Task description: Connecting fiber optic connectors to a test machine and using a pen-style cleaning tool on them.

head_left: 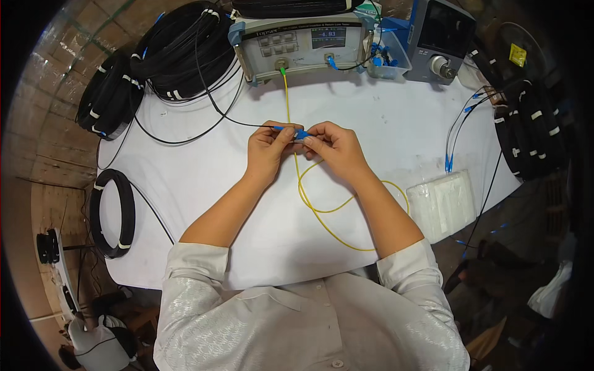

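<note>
1. Blue connectors [299,133] are pinched between the fingertips of both hands above the middle of the white table [383,130], where the two hands meet.
2. One blue connector is gripped by the left hand [267,150] with thumb and forefinger closed on it; the other is held by the right hand [337,148] in the same pinched way, the two pieces touching end to end.
3. A thin black cable [232,117] is seen running away from the left hand's side of the grip, up toward the large black cable coils [179,52] at the far left of the table.
4. A yellow cable [286,99] is led from just behind the grip straight up to a port on the grey test instrument [303,46], and is looped beneath the right forearm, nearer the body.
5. To the right of the grip, well apart, a clear packet of white wipes [440,204] is laid by the table edge.
6. Beyond it, further cables with blue ends [448,162] are draped over the table, and more black coils [532,130] are stacked at the far right.
7. A smaller grey device [440,40] is set beside the instrument, and a single black coil [112,213] is left hanging off the table's near-left edge.
</note>
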Demonstrator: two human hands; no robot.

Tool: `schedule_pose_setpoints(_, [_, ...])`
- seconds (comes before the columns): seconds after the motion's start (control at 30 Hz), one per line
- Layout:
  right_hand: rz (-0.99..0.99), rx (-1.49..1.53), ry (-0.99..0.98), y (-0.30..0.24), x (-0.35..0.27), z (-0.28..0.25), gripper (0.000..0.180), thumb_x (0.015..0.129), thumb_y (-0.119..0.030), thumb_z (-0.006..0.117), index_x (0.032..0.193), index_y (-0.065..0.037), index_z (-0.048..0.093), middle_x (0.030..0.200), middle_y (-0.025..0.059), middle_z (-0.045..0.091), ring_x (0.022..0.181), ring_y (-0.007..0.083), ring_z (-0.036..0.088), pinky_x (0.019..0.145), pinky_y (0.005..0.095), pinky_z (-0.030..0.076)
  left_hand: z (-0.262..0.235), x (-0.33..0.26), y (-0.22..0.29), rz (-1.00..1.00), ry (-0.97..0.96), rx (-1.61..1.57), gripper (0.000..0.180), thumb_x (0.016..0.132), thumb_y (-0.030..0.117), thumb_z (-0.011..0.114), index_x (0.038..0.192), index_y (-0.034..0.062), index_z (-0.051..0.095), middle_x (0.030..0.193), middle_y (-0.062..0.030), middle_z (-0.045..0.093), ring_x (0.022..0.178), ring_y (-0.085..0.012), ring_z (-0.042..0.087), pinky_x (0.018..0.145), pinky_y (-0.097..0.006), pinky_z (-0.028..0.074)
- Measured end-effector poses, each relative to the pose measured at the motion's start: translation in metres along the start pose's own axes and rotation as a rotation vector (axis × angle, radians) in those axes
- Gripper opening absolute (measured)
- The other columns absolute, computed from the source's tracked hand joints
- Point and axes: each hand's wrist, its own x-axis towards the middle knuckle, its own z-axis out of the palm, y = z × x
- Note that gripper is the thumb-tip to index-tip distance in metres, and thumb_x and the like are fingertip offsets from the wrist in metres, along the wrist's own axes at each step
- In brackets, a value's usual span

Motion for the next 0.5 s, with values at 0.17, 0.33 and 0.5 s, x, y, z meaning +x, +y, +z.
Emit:
schedule_pose_setpoints(0.17, [0.030,-0.045,-0.008,-0.0056,0.0008,0.0007,0.019,0.094,-0.012,0.066,0.101,0.006,0.064,0.080,0.0081,0.069,0.068,0.0109,0.064,0.062,0.0246,0.052,-0.0045,0.0037,0.0019,0.149,-0.012,0.221,0.018,0.094,0.011,0.067,0.105,-0.0032,0.065,0.101,-0.0115,0.070,0.083,-0.0154,0.068,0.075,-0.027,0.059])
schedule_pose_setpoints(0.33, [0.044,-0.038,-0.024,-0.0038,0.0010,0.0002,0.021,0.094,-0.014,0.065,0.103,0.006,0.065,0.080,0.0082,0.069,0.069,0.0108,0.064,0.064,0.0252,0.052,-0.0054,0.0032,0.0020,0.174,-0.027,0.276,0.017,0.094,0.008,0.066,0.106,-0.0042,0.065,0.106,-0.0112,0.069,0.083,-0.0147,0.067,0.076,-0.027,0.058])
schedule_pose_setpoints(0.5, [0.043,-0.033,-0.043,-0.0057,-0.0006,0.0020,0.021,0.094,-0.013,0.065,0.104,0.006,0.065,0.080,0.0080,0.069,0.068,0.0109,0.064,0.063,0.0251,0.051,-0.0073,0.0025,0.0002,0.210,-0.026,0.304,0.017,0.095,0.010,0.065,0.107,-0.0030,0.063,0.108,-0.0126,0.069,0.081,-0.0145,0.067,0.073,-0.027,0.057])
